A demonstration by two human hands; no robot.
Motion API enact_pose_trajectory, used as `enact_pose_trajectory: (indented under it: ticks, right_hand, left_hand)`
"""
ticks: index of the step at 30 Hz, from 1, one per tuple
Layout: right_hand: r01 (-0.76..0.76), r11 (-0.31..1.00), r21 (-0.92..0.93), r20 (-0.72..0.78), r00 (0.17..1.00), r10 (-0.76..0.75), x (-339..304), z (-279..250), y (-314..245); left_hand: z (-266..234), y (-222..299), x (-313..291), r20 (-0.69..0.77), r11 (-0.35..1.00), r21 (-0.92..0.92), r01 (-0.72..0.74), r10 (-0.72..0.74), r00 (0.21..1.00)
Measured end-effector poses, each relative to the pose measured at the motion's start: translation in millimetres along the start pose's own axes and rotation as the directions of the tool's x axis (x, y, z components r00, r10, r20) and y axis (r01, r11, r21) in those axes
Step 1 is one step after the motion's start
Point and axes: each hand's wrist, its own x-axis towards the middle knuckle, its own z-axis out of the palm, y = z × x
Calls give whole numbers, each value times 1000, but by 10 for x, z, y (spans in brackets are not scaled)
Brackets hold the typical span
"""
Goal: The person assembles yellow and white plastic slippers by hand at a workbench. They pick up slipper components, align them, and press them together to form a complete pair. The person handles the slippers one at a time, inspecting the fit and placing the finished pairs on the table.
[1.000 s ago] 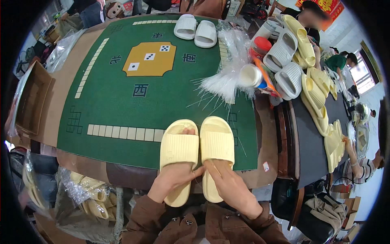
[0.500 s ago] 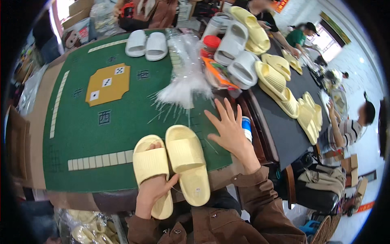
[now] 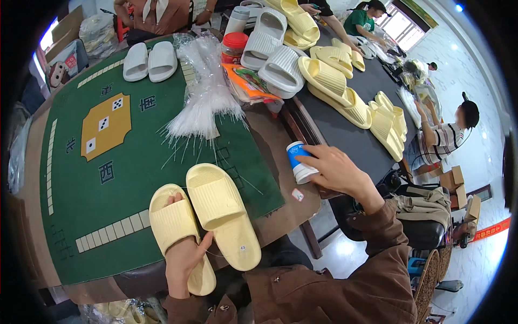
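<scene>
From my remote seat, my right hand (image 3: 339,168)'s touching the cup (image 3: 296,155), right of the right slipper (image 3: 218,201); can't tell if it's gripping. My left hand (image 3: 182,262)'s inside the left slipper (image 3: 171,217), grip hidden too.

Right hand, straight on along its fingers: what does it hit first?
The blue and white cup. The right hand has its fingertips overlapping it in view, so likely almost no gap, though depth makes actual contact hard to confirm.

I'm monitoring a green mahjong mat (image 3: 143,167) lying on the brown table (image 3: 272,137), left; white slides (image 3: 135,63) are resting on it, upper left; yellow slides (image 3: 321,76) are lying on the dark tabletop (image 3: 337,137), upper right.
</scene>
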Motion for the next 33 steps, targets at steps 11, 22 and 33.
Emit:
enact_pose_trajectory:
  ticks: [11,22,33]
  right_hand:
    - [388,760,-522,476,871,-117,406,396,271]
    - [532,651,-541,542,813,-214,731,456,508]
    - [96,988,117,800,581,-151,864,346,476]
  left_hand:
    - [-77,20,0,5,999,-25,-25,25,1000]
    - [-73,58,6,2,999,9,-53,53,999]
    - [-39,21,7,-33,996,-4,-88,88,996]
